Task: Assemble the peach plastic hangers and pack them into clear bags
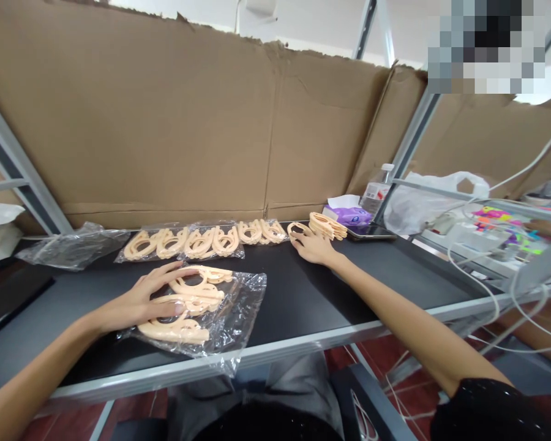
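My left hand lies across a clear plastic bag near the table's front edge, its fingers and thumb spread over several cream-coloured looped pieces. The pieces are curved, with large round openings; their exact kind is unclear. At the back, my right hand reaches to a single cream looped piece, with its fingers closed on the edge. Right beside it stands a stack of similar pieces. More bagged cream pieces lie in a row along the back of the table.
A crumpled clear bag lies at the back left. Behind the stack are a purple tissue pack, a bottle and a dark phone-like device. Cardboard walls the back. Cables and colourful items are at right.
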`<state>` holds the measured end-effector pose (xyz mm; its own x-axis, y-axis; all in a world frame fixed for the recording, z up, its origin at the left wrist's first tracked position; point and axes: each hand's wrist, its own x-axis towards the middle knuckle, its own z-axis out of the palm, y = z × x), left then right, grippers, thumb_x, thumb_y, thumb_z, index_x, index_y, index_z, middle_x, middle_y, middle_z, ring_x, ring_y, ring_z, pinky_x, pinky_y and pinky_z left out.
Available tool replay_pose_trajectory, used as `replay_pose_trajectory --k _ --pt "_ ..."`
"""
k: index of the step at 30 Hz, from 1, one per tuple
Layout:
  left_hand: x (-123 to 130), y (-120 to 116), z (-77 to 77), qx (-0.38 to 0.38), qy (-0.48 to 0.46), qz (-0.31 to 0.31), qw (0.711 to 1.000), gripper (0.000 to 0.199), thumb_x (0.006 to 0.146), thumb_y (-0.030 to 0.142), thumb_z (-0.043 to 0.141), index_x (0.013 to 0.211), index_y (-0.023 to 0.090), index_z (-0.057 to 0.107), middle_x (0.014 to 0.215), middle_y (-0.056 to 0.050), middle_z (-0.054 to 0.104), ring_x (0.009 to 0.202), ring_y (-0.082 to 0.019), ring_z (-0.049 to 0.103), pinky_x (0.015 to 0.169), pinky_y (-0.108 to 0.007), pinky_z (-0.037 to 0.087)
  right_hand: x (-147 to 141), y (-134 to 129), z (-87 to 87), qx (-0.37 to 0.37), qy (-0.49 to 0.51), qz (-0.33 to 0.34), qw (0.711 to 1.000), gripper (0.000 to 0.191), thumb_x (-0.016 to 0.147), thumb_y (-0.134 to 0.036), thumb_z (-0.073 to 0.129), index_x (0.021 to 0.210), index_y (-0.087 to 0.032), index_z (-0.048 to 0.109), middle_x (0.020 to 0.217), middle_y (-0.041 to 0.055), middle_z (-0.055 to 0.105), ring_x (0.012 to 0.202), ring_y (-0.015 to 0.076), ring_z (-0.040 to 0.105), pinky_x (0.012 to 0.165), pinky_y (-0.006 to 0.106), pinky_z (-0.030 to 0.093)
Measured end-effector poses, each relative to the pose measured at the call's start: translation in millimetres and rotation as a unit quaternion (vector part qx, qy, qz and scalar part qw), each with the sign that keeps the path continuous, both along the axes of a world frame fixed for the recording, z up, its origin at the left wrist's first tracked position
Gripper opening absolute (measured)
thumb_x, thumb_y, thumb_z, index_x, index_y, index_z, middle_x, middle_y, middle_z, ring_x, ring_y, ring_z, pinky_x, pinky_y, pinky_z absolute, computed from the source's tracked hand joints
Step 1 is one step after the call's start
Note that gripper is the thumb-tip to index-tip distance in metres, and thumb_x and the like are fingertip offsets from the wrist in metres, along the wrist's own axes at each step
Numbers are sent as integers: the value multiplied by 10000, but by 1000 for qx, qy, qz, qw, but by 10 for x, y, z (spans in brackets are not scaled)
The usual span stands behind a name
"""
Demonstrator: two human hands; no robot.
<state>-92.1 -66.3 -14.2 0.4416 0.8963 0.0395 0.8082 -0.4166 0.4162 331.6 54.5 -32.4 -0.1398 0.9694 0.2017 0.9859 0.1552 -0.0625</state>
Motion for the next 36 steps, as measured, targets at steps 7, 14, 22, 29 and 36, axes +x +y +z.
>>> replay_pose_trajectory --k 7,14,22,29,36 --pt "-15 5 -1 -2 9 8 1000 713 806 687 580 1455 432 434 1610 -18 293 1456 -415 241 1141 -603 265 114 -403 35 35 35 42 998 336 931 -420 496 1092 -185 674 1142 130 663 1095 266 585 946 375 426" --pt "-62 38 -71 19 9 0 1000 722 817 672 579 1475 441 394 1606 -17 303 1450 -406 264 1136 -594 280 354 -724 -73 79 116 86 986 347 852 -392 592 1114 -175 658 1171 115 669 1120 263 592 987 371 433" --pt "103 -71 -19 27 21 22 999 749 821 709 538 1480 379 406 1583 -62 343 1445 -393 281 1118 -536 335 454 -985 110 4 118 30 993 440 822 -501 617 1169 -231 642 1141 81 715 1062 302 643 895 404 482" --pt "676 -405 135 235 40 87 967 568 794 709 536 1136 277 677 1306 -90 572 1256 -374 452 1071 -523 342 421 -1274 267 -96 422 23 901 411 684 -457 758 973 -218 591 967 82 751 937 265 712 879 402 544" --pt "1461 -541 392 249 162 20 955 445 817 569 546 534 225 553 657 -68 661 775 -280 616 873 -486 409 125 -1612 363 -145 516 169 827 471 668 -359 820 984 -222 498 1133 93 694 1047 250 681 928 414 553"
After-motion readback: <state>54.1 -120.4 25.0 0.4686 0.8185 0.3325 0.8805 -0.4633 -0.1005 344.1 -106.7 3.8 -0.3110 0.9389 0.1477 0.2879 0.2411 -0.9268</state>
